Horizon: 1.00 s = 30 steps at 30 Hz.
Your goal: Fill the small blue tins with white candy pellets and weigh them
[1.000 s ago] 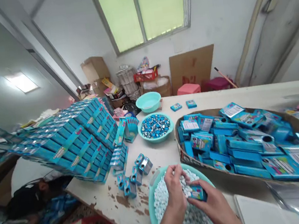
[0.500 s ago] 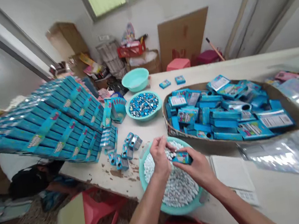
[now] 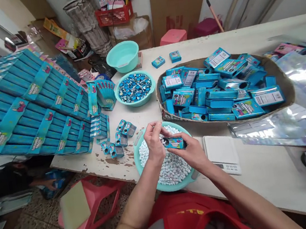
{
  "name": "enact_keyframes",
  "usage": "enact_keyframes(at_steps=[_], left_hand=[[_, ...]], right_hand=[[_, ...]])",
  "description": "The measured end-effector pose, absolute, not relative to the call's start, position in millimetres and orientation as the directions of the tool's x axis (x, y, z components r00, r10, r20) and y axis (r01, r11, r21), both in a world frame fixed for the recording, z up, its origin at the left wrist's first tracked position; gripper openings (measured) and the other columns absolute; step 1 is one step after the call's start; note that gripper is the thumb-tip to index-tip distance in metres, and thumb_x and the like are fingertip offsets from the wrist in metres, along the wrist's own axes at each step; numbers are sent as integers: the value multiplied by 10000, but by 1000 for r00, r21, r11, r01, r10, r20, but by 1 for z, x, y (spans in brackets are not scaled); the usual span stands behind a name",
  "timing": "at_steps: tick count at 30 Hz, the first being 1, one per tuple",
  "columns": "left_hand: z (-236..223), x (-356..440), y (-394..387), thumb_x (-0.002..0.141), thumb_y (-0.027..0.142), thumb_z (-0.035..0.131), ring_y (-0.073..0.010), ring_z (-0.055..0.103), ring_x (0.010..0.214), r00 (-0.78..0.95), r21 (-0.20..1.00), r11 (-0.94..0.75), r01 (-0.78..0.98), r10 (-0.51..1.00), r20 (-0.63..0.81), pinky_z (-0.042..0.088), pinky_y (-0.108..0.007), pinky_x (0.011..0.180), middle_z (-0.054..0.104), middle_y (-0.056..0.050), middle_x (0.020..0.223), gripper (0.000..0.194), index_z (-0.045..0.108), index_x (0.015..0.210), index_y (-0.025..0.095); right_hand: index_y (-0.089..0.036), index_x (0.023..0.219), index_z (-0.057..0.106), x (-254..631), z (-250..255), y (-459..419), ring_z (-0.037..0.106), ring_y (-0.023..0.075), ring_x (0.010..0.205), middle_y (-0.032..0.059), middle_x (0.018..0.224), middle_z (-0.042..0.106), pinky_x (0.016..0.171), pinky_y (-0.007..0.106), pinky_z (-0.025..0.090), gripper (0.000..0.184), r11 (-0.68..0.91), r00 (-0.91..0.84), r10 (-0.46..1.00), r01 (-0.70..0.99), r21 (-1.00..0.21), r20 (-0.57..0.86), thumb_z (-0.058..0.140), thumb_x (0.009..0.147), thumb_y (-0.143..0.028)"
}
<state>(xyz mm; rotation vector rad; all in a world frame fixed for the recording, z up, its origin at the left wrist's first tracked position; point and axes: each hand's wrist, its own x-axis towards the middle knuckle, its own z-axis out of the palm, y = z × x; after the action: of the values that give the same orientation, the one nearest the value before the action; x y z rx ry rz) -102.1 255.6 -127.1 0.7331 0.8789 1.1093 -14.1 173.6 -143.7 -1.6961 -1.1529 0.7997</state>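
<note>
Over a turquoise basin [image 3: 136, 158] of small white candies [image 3: 174, 168], my right hand [image 3: 194, 152] grips a small blue candy box [image 3: 176, 143] on its side. The round hole in the box's end faces left. My left hand [image 3: 155, 142] is curled against that end, with a few white candies showing between its fingers and the hole. Its palm is hidden from me. Left of the basin stand several small blue boxes [image 3: 121, 138] with their holes showing.
A cardboard tray [image 3: 288, 85] heaped with blue boxes lies behind my right hand; a white scale [image 3: 221, 150] sits below it. Blue and silver caps fill another basin [image 3: 136, 103]. Stacked blue display packs [image 3: 28, 108] rise at left. A co-worker's hand [image 3: 48, 184] shows low at left.
My view has tilted downward. The blue box has turned level and come up against my left hand, which has closed in on its holed end.
</note>
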Motion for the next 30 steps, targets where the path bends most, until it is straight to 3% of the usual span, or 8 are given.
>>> enact_keyframes(at_steps=[6,12,17,20,22,24,26,30], left_hand=[[-127,-110,256,785,355,614,-74,493,393,225,882,268,-388,955,-191,371,-189,444,549,48,503,190,577,777,169],[-135,-111,250,797,311,614,-111,579,504,180,907,175,-382,977,-112,473,-236,592,526,44,476,158,587,744,164],[-119,-113,247,799,358,615,-105,526,414,224,896,179,-407,970,-92,426,-223,480,517,51,468,189,571,783,174],[-129,-121,261,840,423,533,-115,539,448,151,914,89,-395,988,-31,456,-246,519,529,50,506,234,553,836,190],[-156,-127,276,859,438,478,-130,576,537,71,971,46,-235,997,-31,488,-274,598,563,33,574,253,550,860,195],[-194,-130,287,844,407,493,-167,622,720,163,992,29,121,986,-48,503,-319,739,626,-13,711,232,576,856,191],[-229,-130,288,835,367,507,-226,598,976,414,888,-145,436,908,-54,450,-387,922,658,-75,958,217,612,907,191],[-253,-127,267,853,385,505,-294,468,1174,621,605,-463,648,781,-68,361,-446,1017,559,-135,1200,334,593,1107,187]], right_hand=[[-222,953,636,-19,-147,174,630,226,902,29,946,686,823,358,471,320,-154,346,938,349,-924,-25,770,679,-316],[-224,991,630,-26,-150,172,624,223,932,32,983,676,835,360,475,352,-126,382,924,323,-938,7,780,677,-278],[-227,962,634,-27,-144,172,618,226,926,33,955,673,824,366,470,319,-99,400,915,354,-930,55,784,684,-280],[-229,965,639,-23,-141,169,619,226,927,35,947,679,832,371,471,334,-47,400,910,364,-930,111,793,682,-313],[-229,978,640,-20,-140,164,623,219,944,35,965,685,856,369,473,337,-19,390,913,339,-941,122,785,693,-336],[-229,990,639,-18,-139,156,626,209,949,35,980,683,865,357,477,346,-11,396,911,310,-951,118,778,701,-360],[-226,987,639,-17,-139,148,630,199,928,34,970,679,842,339,489,357,-23,415,905,275,-961,97,777,697,-382],[-223,968,637,-13,-141,136,637,195,900,33,954,676,819,329,503,357,-93,463,886,214,-972,17,775,688,-397]])
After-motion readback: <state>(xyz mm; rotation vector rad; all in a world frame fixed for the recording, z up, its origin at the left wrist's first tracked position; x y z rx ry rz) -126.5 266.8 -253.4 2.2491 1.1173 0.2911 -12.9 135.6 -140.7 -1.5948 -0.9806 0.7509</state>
